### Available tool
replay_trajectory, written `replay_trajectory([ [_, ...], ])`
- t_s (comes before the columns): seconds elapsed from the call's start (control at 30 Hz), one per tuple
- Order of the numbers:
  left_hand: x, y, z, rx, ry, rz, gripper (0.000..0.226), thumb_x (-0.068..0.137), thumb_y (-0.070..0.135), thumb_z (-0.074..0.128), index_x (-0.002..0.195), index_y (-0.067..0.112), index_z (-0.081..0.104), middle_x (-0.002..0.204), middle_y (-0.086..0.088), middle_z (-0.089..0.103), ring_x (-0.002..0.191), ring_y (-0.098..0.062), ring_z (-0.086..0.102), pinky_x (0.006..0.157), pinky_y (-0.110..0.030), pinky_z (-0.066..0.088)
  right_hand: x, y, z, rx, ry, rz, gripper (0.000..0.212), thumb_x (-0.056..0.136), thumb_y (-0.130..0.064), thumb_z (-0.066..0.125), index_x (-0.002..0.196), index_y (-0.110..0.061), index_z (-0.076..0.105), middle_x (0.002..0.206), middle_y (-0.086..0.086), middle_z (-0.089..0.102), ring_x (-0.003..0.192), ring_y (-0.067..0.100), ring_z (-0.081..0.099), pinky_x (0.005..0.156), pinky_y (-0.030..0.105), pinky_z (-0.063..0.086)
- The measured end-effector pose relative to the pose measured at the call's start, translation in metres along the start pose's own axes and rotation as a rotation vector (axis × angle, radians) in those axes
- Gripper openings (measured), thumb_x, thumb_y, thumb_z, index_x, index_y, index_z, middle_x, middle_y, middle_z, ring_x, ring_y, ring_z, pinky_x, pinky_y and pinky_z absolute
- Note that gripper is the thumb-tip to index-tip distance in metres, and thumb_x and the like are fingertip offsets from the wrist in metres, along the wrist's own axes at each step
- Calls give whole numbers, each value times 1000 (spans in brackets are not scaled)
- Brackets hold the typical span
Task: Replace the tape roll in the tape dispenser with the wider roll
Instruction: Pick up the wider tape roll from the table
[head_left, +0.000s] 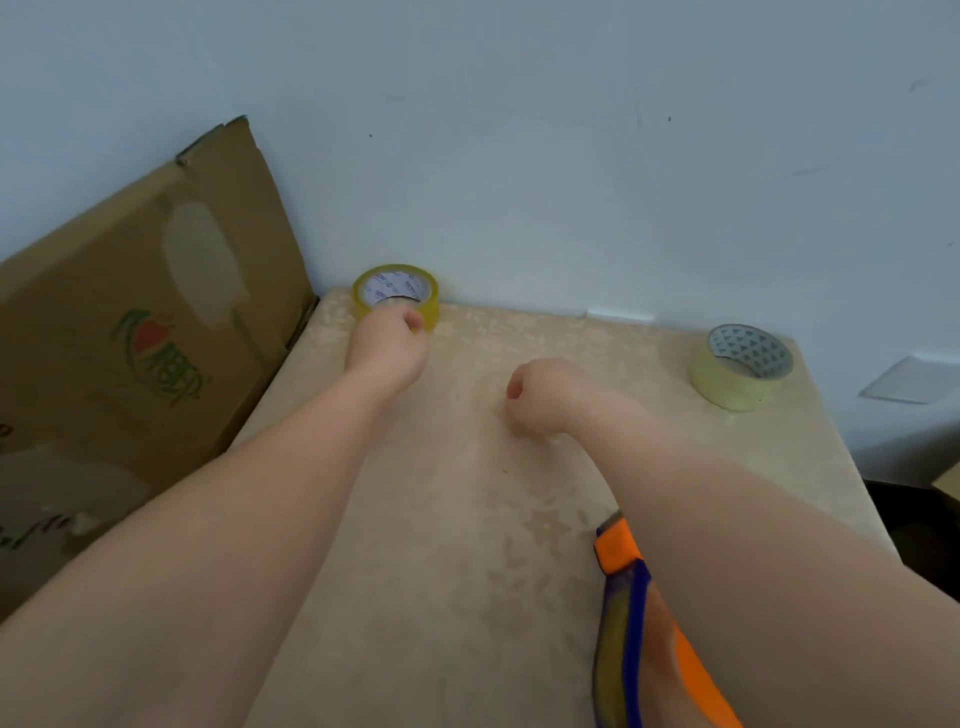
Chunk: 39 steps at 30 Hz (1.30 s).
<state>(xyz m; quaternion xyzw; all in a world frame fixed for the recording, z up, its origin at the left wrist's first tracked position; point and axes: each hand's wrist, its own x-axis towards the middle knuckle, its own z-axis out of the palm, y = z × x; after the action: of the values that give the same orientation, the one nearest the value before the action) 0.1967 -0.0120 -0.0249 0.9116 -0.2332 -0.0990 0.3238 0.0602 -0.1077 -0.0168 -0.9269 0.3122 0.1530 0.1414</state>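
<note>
- Nearest the camera, two bare forearms stretch forward over a beige patterned table (441, 519), and an orange and blue tape dispenser (639, 623) lies at the lower right, partly under the right forearm.
- Left hand (387, 345) reaches to the far left of the table and touches a yellow tape roll (396, 292) lying flat by the wall; the fingers curl at its near rim, but whether they grip it or only rest on it cannot be told.
- Right hand (540, 397) hovers over the middle of the table in a loose fist, fingers curled narrow, holding nothing visible.
- Pale green tape roll (740, 368) lies flat near the far right corner, well apart from both hands; it looks like the wider of the two rolls.
- Brown cardboard box (140, 322) leans against the wall left of the table.
- Progress, as a judgement: both rolls are off the dispenser, so the old roll appears removed, and the wider roll is not yet fitted.
- Hard to make out: the dispenser is cut off by the frame edge and covered by the arm, so its spindle and any roll on it are hidden; both hands are blurred.
</note>
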Motion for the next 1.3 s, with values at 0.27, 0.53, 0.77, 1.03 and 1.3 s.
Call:
replay_trajectory([
  [0.27, 22, -6, 5, 453, -2, 106, 48, 87, 13, 45, 135, 13, 43, 141, -11, 36, 132, -32, 27, 100, -45, 36, 2, -2, 8, -28, -20, 18, 47, 89, -23, 48, 135, -12, 45, 137, 14, 49, 123, 31, 49, 95, 34, 43],
  [0.53, 4, -9, 0, 710, -245, 114, 58, 86, 15, 49, 142, 18, 33, 150, -9, 31, 137, -28, 31, 104, -44, 37, -23, 3, 5, 50, -103, -28, 46, 97, -25, 35, 141, -11, 40, 144, 16, 40, 130, 32, 42, 106, 37, 36],
  [0.77, -62, -3, -10, 141, -125, 201, 45, 81, 20, 63, 124, 6, 54, 136, -16, 52, 124, -31, 49, 98, -36, 39, -63, 16, 14, 565, 130, -4, 40, 91, -23, 50, 129, -12, 55, 135, 7, 56, 124, 23, 51, 102, 32, 40],
  [1.03, -204, 26, -49, -1007, -624, -160, 29, 93, 29, 47, 115, 16, 60, 101, -9, 69, 90, -31, 65, 89, -57, 46, -148, 14, 22, 1350, 198, 8, 41, 93, -48, 44, 125, -25, 53, 126, -6, 57, 115, 14, 53, 99, 35, 43],
  [1.3, -277, 21, -85, -1281, -736, -226, 44, 93, 46, 38, 124, 21, 57, 108, -6, 73, 106, -34, 65, 85, -57, 51, -232, 13, 33, 1579, 75, -100, 32, 95, -48, 41, 110, -29, 62, 106, 3, 69, 90, 22, 67, 87, 39, 53],
])
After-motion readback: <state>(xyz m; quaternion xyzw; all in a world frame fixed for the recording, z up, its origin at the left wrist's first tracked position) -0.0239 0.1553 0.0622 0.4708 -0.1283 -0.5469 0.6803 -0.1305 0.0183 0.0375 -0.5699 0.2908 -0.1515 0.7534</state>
